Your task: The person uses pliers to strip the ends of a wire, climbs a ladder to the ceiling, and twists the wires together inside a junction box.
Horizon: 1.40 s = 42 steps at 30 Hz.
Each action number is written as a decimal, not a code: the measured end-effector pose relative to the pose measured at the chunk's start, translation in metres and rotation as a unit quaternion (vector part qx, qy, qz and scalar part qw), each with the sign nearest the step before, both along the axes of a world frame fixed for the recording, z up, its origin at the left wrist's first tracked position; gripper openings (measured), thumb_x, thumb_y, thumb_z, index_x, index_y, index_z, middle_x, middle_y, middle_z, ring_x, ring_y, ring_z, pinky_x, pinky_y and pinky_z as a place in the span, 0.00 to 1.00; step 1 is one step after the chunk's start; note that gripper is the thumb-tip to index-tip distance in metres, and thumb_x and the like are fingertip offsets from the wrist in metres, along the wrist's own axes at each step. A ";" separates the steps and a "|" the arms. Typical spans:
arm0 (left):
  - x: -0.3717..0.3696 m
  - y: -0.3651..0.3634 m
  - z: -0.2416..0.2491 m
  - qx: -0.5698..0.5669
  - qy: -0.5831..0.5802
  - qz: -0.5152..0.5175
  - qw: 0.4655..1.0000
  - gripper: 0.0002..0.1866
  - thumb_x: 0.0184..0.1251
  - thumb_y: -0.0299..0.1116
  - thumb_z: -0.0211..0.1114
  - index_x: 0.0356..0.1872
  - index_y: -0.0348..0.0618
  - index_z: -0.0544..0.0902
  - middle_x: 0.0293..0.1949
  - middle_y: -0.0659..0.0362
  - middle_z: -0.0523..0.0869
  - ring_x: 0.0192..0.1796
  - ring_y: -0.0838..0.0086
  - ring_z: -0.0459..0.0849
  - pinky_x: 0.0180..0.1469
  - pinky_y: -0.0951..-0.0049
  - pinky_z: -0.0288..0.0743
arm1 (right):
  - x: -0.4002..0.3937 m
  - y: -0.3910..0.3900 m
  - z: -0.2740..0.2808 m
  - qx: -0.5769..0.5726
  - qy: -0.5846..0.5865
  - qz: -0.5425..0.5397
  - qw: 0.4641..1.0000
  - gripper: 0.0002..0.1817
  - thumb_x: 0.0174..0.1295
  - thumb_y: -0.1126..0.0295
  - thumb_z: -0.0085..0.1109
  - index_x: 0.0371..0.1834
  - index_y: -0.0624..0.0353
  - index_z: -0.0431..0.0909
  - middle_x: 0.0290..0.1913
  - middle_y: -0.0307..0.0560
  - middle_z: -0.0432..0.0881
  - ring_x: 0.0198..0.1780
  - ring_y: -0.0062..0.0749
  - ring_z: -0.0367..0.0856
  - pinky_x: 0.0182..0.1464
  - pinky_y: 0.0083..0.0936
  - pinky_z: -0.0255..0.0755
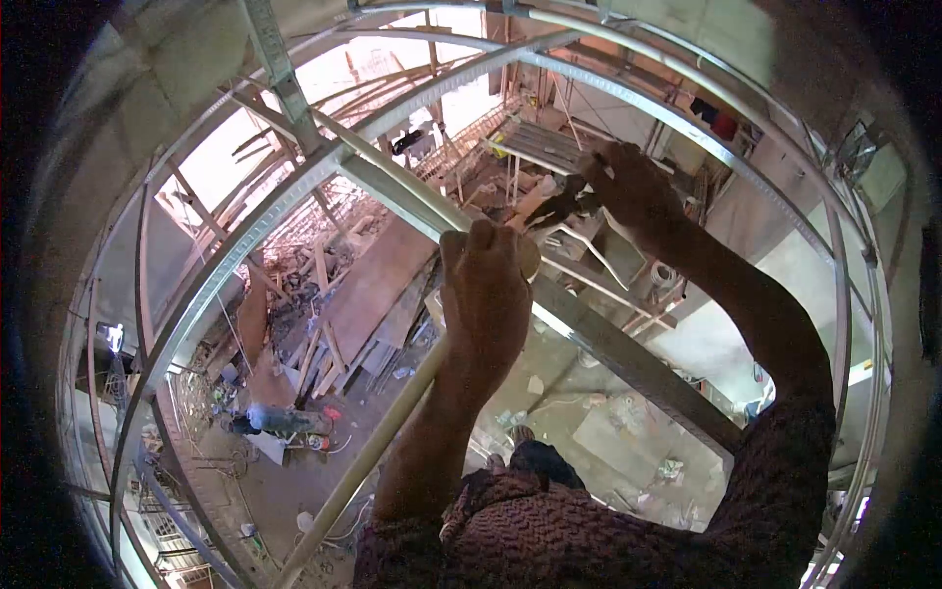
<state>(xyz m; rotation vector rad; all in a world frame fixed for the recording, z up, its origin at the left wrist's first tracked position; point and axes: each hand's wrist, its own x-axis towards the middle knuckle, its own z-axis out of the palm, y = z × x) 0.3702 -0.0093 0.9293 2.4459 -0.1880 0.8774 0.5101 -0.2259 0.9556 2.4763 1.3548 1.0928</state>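
High among metal framing, my left hand (485,294) is closed in a fist around a pale pipe (397,173), knuckles up. One length of pipe reaches the fist from the upper left, and another pale length (378,432) runs from below the wrist to the lower left. A rounded tan edge (530,259) shows beside the fist's right side. My right hand (633,191) is raised to the right, its fingers curled in around a dark object (557,204); what this is I cannot tell.
Curved metal channels (235,236) ring me, with a straight metal beam (638,368) crossing at right. Far below lie boards (378,285), rubble and a blue-grey cylinder (289,420) on the floor. A slatted platform (538,145) stands beyond my right hand.
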 end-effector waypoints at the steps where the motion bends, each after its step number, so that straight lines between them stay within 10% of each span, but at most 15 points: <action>1: 0.001 0.000 0.001 0.000 -0.014 0.006 1.000 0.12 0.58 0.20 0.68 0.43 0.39 0.85 0.43 0.49 0.84 0.48 0.49 0.80 0.52 0.52 0.79 | 0.002 0.001 0.001 0.014 0.018 0.027 0.999 0.28 0.51 0.78 0.68 0.58 0.56 0.72 0.52 0.54 0.75 0.53 0.51 0.80 0.52 0.43 0.80; 10: 0.001 0.002 0.008 -0.009 0.028 0.022 0.999 0.12 0.61 0.21 0.68 0.47 0.39 0.86 0.44 0.50 0.85 0.49 0.49 0.81 0.53 0.52 0.80 | 0.001 0.015 0.017 0.003 -0.036 0.065 0.997 0.14 0.63 0.67 0.64 0.50 0.58 0.80 0.50 0.57 0.79 0.50 0.52 0.80 0.50 0.48 0.76; 42: 0.001 -0.002 0.011 -0.031 0.027 0.051 0.998 0.07 0.61 0.29 0.73 0.39 0.42 0.88 0.40 0.52 0.87 0.44 0.52 0.83 0.49 0.56 0.78 | 0.032 0.023 0.028 -0.028 -0.052 0.149 0.987 0.27 0.51 0.58 0.72 0.52 0.59 0.76 0.46 0.51 0.75 0.44 0.47 0.74 0.45 0.45 0.71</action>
